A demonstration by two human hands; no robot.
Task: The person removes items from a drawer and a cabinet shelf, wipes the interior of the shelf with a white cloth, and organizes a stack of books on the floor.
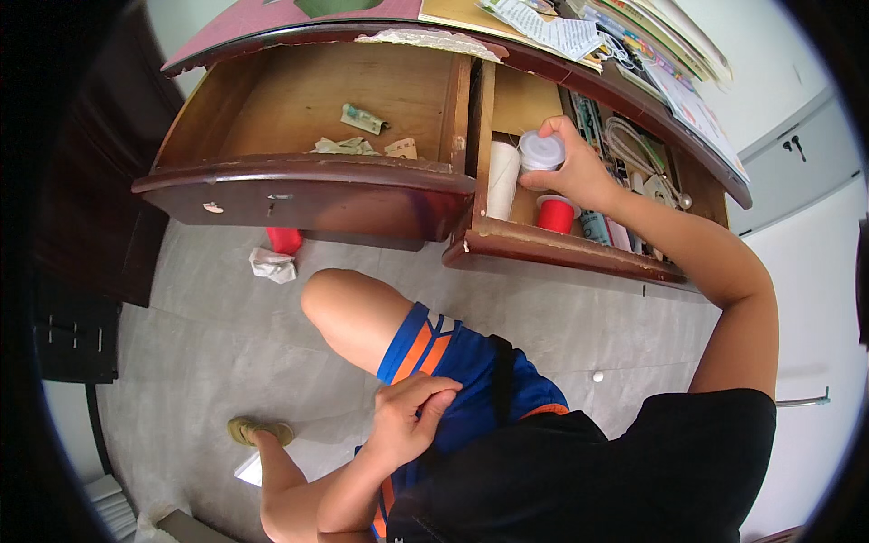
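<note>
My right hand (584, 167) reaches into the open right drawer (543, 249), thumb and fingers closed round a small round white container (541, 152) with a pale, cap-like top. Standing left of it is a white cone of thread (502, 181), with a dark strand across it. Just below my right hand, toward the drawer front, sits a spool of red thread (557, 215). My left hand (405, 418) hovers over my blue shorts, its fingers curled and pinched against the thumb. Whatever lies between those fingers, if anything, is too small to make out.
The open left drawer (299, 172) holds a rolled banknote (364, 119) and crumpled notes (346, 147). Papers and books (661, 45) crowd the desktop. On the floor lie a red object (284, 240) and crumpled white paper (272, 265). A door handle (806, 400) projects at right.
</note>
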